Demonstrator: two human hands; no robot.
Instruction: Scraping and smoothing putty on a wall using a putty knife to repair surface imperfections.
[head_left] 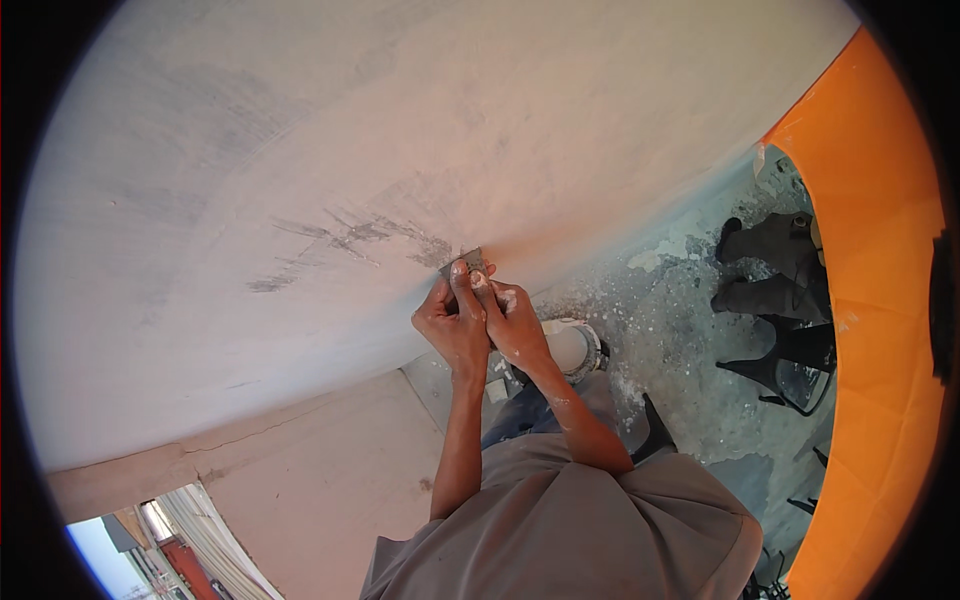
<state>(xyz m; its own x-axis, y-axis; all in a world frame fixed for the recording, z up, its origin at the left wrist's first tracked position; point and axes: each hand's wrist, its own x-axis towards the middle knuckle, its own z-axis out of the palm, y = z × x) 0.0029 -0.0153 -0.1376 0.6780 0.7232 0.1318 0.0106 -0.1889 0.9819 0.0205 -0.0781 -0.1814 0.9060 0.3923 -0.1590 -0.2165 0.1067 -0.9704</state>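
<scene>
My left hand (451, 318) and my right hand (510, 318) are together close to the pale wall (330, 120). Between them is a small, flat, dark grey piece (463, 262). It looks like a folded scrap of sandpaper or a small scraper blade, and I cannot tell which. Both thumbs lie on its near side, and the fingers of both hands curl in around it. White dust or paste coats my thumbs and fingertips. Rough dark grey streaks (365, 235) mark the wall just left of the piece.
A white round container (568, 350) stands below my right forearm. White specks cover the grey floor (660, 330). To the right are another person's dark-trousered legs (775, 265), a black chair (785, 360) and a large orange sheet (880, 300). An opening (170, 550) shows at lower left.
</scene>
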